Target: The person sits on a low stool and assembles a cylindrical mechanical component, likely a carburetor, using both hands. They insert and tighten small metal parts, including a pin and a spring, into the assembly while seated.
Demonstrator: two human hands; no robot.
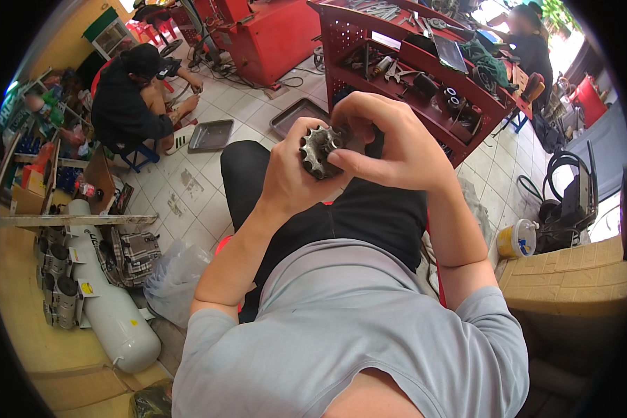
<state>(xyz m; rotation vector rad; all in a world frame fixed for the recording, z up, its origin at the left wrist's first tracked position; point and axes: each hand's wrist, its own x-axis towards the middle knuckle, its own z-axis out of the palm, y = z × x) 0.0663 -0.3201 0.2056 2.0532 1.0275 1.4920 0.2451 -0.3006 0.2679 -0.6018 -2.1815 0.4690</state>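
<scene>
Above my lap I hold a grey metal sprocket point(313, 155) with blunt teeth round its rim and a raised hub in the middle. My left hand point(290, 171) is closed round it, thumb and fingers along its edge. My right hand point(400, 143) arches over from the other side, its thumb tip touching the hub. The right fingertips are pinched in by the hub, at a small metal piece too hidden to name. A dark patch shows between the right thumb and fingers; I cannot tell what it is.
A red tool cart point(425, 76) with wrenches and loose parts stands ahead. Two dark trays point(211, 135) lie on the tiled floor. A person point(129, 104) sits at the left; another point(529, 52) is at the far right. A white cylinder point(111, 292) lies at my left.
</scene>
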